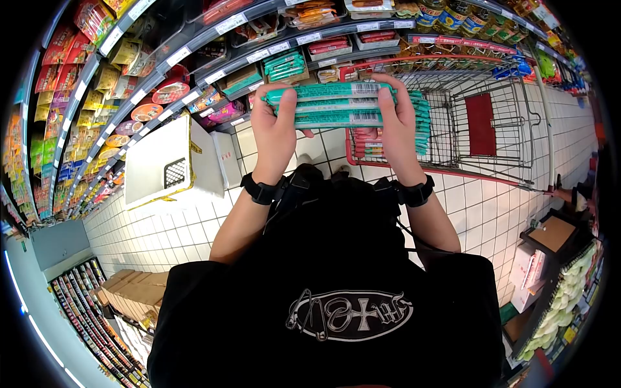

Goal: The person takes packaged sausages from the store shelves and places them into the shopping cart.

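A small stack of teal-wrapped sausages (333, 104), with barcodes near one end, is held level in front of me. My left hand (274, 126) grips the left end, thumb on top. At the right end my right hand (401, 126) closes around the stack, its thumb beside the barcodes. Just beyond and to the right is a red-edged shopping cart (480, 126). More teal sausages (421, 123) lie in its near end, beside red-and-pink packs (369, 145). Similar teal packs (284, 65) sit in a box on the shelf ahead.
Stocked shelves (278, 47) curve around the front and left, with oil bottles (453, 17) at upper right. A white box (158, 161) stands on the tiled floor (194, 239) at left. Cardboard boxes (132, 291) lie behind left; another person's hand (564, 195) shows far right.
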Motion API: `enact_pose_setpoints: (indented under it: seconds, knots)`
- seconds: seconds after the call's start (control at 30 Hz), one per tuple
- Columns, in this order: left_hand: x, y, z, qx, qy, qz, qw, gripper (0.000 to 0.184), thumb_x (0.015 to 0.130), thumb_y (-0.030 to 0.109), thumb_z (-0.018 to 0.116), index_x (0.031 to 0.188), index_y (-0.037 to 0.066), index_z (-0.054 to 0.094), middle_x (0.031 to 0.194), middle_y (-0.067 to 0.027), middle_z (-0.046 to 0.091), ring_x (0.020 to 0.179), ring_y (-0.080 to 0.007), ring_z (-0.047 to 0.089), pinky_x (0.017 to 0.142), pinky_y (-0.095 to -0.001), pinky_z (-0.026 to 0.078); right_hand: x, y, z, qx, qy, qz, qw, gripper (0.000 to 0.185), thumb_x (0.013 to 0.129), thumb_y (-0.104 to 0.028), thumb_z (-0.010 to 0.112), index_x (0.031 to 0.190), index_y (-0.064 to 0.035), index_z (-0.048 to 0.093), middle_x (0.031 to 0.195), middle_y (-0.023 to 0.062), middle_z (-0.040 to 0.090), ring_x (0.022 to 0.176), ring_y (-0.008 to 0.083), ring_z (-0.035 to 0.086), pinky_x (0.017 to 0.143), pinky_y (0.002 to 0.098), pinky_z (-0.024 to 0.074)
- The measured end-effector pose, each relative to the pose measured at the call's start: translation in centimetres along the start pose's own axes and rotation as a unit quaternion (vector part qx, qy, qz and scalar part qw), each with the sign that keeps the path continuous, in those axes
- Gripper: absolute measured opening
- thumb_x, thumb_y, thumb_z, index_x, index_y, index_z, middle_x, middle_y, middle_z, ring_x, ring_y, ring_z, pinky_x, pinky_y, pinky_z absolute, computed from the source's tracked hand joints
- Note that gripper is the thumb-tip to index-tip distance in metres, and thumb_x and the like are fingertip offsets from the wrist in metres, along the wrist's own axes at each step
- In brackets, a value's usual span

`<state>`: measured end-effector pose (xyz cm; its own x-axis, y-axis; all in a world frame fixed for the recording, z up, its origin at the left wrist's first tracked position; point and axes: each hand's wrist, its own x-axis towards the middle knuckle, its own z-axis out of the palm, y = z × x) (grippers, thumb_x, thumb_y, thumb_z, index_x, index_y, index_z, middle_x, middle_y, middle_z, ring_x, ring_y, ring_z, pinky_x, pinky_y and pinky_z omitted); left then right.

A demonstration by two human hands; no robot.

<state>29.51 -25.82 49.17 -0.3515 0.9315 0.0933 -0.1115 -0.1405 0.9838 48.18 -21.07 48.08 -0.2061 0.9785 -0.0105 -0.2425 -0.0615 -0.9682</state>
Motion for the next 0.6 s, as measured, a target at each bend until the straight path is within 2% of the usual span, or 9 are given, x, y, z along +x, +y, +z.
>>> enact_pose_setpoints:
  seconds: [0.1,0.17,0.23,0.4,0.5,0.57,0.6]
  knots:
    - [0.6,-0.4,-0.7,0.011,-0.024,-0.009,1.000,0.017,0.103,0.019,0.046,0.102,0.001,0.047,0.083,-0.0097,0.061,0.062,-0.0150,0.063,0.044,-0.0262,0.051,-0.2,0.3,0.2,0.011,0.013,0.003,1.000,0.027,0.101,-0.029,0.051,0.119,-0.0099,0.055,0.083,0.0009,0.060,0.053,0.0049,0.054,0.043,0.0182,0.0412]
    - [1.0,-0.8,-0.7,0.014,-0.026,-0.011,1.000,0.018,0.102,0.019,0.046,0.101,0.001,0.047,0.082,-0.0088,0.060,0.060,-0.0147,0.062,0.043,-0.0263,0.050,-0.1,0.2,0.2,0.004,0.009,0.051,0.999,0.026,0.100,-0.029,0.053,0.117,-0.0095,0.056,0.083,0.0019,0.061,0.051,0.0058,0.055,0.042,0.0187,0.0407]
    - [1.5,-1.4,-0.9,-0.032,-0.015,-0.039,0.999,0.017,0.099,0.017,0.054,0.102,0.002,0.047,0.080,-0.0087,0.060,0.056,-0.0160,0.062,0.040,-0.0279,0.050,0.4,0.6,0.2,0.002,0.021,0.051,0.998,0.026,0.099,-0.029,0.056,0.115,-0.0086,0.056,0.081,0.0026,0.062,0.050,0.0064,0.056,0.040,0.0192,0.0405]
    - [3.2,-3.0,-1.2,-0.042,-0.026,-0.067,0.997,0.018,0.099,0.019,0.055,0.097,0.003,0.048,0.076,-0.0070,0.060,0.053,-0.0132,0.060,0.038,-0.0265,0.047,1.1,2.3,-0.2,-0.048,0.059,0.049,0.996,0.023,0.097,-0.027,0.058,0.107,-0.0058,0.057,0.072,0.0008,0.058,0.047,0.0056,0.053,0.040,0.0197,0.0402]
    - [3.9,-5.2,-1.6,-0.047,-0.020,-0.101,0.994,0.023,0.098,0.024,0.058,0.087,0.005,0.049,0.066,-0.0023,0.057,0.048,-0.0094,0.056,0.037,-0.0244,0.045,1.4,2.9,-0.1,-0.072,0.073,0.067,0.992,0.023,0.097,-0.026,0.058,0.105,-0.0044,0.057,0.070,0.0000,0.056,0.045,0.0054,0.050,0.039,0.0207,0.0403]
    - [4.3,-6.2,-2.3,-0.026,-0.024,-0.132,0.991,0.030,0.098,0.029,0.058,0.081,0.005,0.051,0.063,-0.0016,0.056,0.048,-0.0085,0.055,0.036,-0.0236,0.044,1.6,3.6,0.5,-0.061,0.079,0.060,0.993,0.024,0.097,-0.026,0.058,0.102,-0.0031,0.057,0.066,-0.0001,0.054,0.045,0.0055,0.050,0.038,0.0222,0.0407]
    - [4.6,-6.6,-2.6,-0.030,-0.027,-0.132,0.990,0.030,0.098,0.029,0.058,0.081,0.005,0.051,0.063,-0.0016,0.056,0.048,-0.0085,0.055,0.036,-0.0236,0.044,1.7,3.8,0.6,-0.073,0.093,0.087,0.989,0.025,0.097,-0.027,0.058,0.101,-0.0030,0.057,0.065,-0.0005,0.053,0.045,0.0053,0.049,0.037,0.0226,0.0409]
